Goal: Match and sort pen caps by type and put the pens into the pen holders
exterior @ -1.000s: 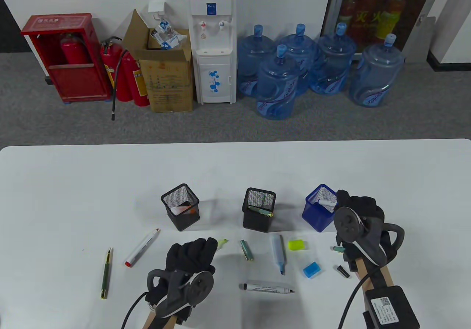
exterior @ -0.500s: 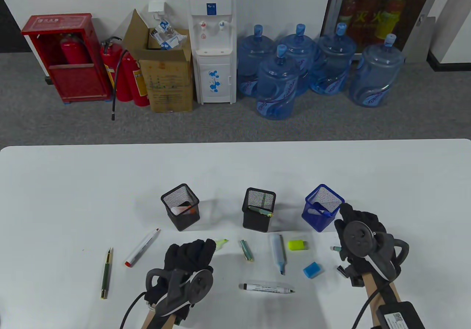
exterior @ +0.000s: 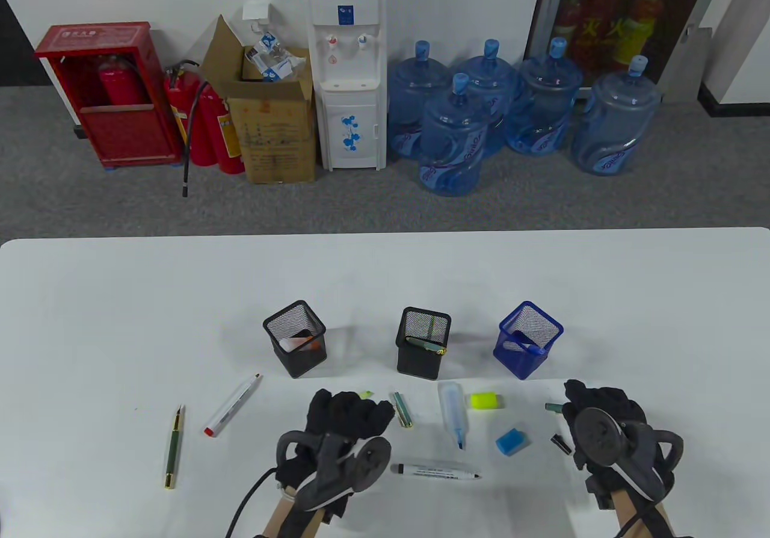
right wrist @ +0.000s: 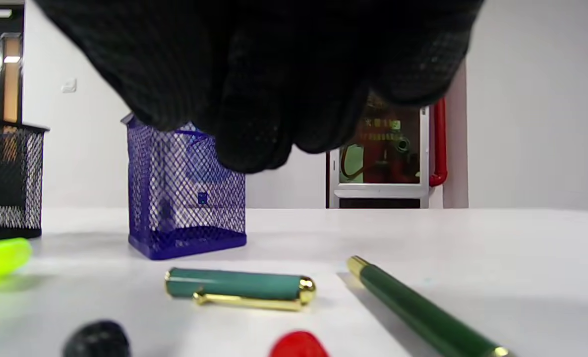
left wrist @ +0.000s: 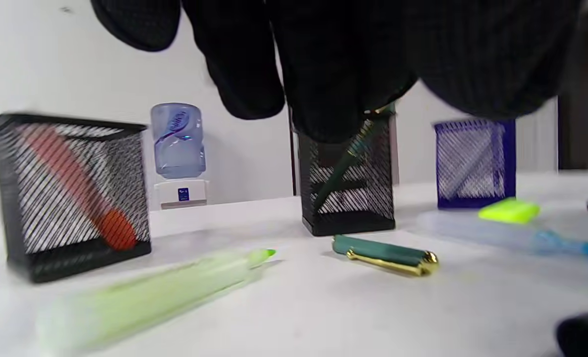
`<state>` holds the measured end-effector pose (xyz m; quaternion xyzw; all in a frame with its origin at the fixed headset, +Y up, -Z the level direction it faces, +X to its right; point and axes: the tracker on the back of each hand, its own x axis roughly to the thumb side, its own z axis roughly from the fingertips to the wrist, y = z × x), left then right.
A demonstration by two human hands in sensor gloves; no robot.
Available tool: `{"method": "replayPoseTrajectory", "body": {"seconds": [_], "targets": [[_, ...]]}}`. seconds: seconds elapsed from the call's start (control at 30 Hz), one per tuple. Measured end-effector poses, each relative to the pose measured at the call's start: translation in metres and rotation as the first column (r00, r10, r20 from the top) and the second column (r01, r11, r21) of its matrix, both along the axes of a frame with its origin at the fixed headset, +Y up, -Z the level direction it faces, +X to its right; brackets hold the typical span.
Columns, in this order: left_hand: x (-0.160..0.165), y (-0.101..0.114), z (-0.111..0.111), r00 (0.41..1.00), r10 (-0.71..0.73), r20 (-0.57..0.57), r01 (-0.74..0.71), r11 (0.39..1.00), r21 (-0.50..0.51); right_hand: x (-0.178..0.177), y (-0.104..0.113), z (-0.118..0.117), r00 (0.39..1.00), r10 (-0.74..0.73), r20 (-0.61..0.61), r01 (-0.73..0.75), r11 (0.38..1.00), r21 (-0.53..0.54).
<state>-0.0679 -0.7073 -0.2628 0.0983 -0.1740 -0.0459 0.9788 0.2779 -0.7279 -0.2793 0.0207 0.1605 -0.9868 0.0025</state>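
My left hand (exterior: 355, 413) hovers with loosely curled fingers over the uncapped yellow-green highlighter (left wrist: 145, 292), which lies on the table. A green cap with a gold clip (exterior: 402, 409) lies just right of that hand. My right hand (exterior: 592, 407) hangs empty, fingers curled, near a second green cap (right wrist: 239, 287), a green pen body (right wrist: 423, 312), a black cap (exterior: 560, 443) and a red cap (right wrist: 299, 345). The left black holder (exterior: 295, 346) holds an orange marker, the middle black holder (exterior: 423, 351) a green pen, the blue holder (exterior: 527, 339) a white pen.
Loose on the table are an uncapped blue highlighter (exterior: 455, 415), a yellow cap (exterior: 486, 401), a blue cap (exterior: 510, 442), a white marker (exterior: 436, 472), a red-ended white marker (exterior: 231, 405) and a green pen (exterior: 173, 448). Water bottles and boxes stand on the floor beyond.
My right hand let a white pen go into the blue holder and drew back toward the near edge. My left hand slid right, uncovering more of the yellow-green highlighter.
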Motion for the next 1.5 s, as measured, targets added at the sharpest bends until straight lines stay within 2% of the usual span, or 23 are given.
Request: {"method": "replayPoseTrajectory", "body": {"seconds": [0.17,0.3,0.53,0.8,0.9,0.97,1.1,1.23,1.4,1.5], "targets": [[0.046,-0.001,-0.001,0.997,-0.043,0.067,0.047,0.998,-0.052,-0.002,-0.004,0.003,0.996,0.060,-0.067,-0.060,0.998,0.001],[0.073,-0.016,0.003,0.982,-0.155,0.112,0.164,0.984,-0.075,0.002,-0.004,0.003,0.998,0.023,-0.063,-0.023,1.000,0.007],[0.086,-0.037,0.002,0.958,-0.263,0.112,0.275,0.956,-0.105,0.007,-0.004,0.003,0.998,0.035,-0.048,-0.035,0.999,0.006],[0.088,-0.038,0.007,0.959,-0.249,0.138,0.264,0.959,-0.106,0.003,-0.003,0.002,0.997,0.052,-0.059,-0.053,0.999,-0.012],[0.083,-0.032,0.008,0.951,-0.269,0.151,0.283,0.955,-0.086,0.000,-0.002,0.002,0.995,0.067,-0.070,-0.070,0.997,-0.044],[0.072,-0.022,0.008,0.963,-0.226,0.146,0.240,0.967,-0.084,-0.003,-0.003,0.002,0.994,0.077,-0.081,-0.083,0.994,-0.070],[0.034,-0.007,0.007,0.995,-0.086,0.052,0.088,0.996,-0.032,-0.012,-0.005,0.000,0.988,0.125,-0.096,-0.137,0.982,-0.134],[0.002,-0.010,0.002,1.000,0.022,-0.021,-0.022,1.000,-0.013,-0.020,-0.009,-0.001,0.977,0.177,-0.116,-0.198,0.959,-0.201],[-0.013,-0.020,0.002,0.999,-0.033,-0.043,0.033,0.999,0.000,-0.028,-0.014,-0.003,0.964,0.243,-0.106,-0.263,0.931,-0.253],[-0.020,-0.021,0.002,0.999,-0.008,-0.052,0.008,1.000,-0.002,-0.031,-0.018,-0.003,0.959,0.263,-0.104,-0.281,0.924,-0.259]]}}
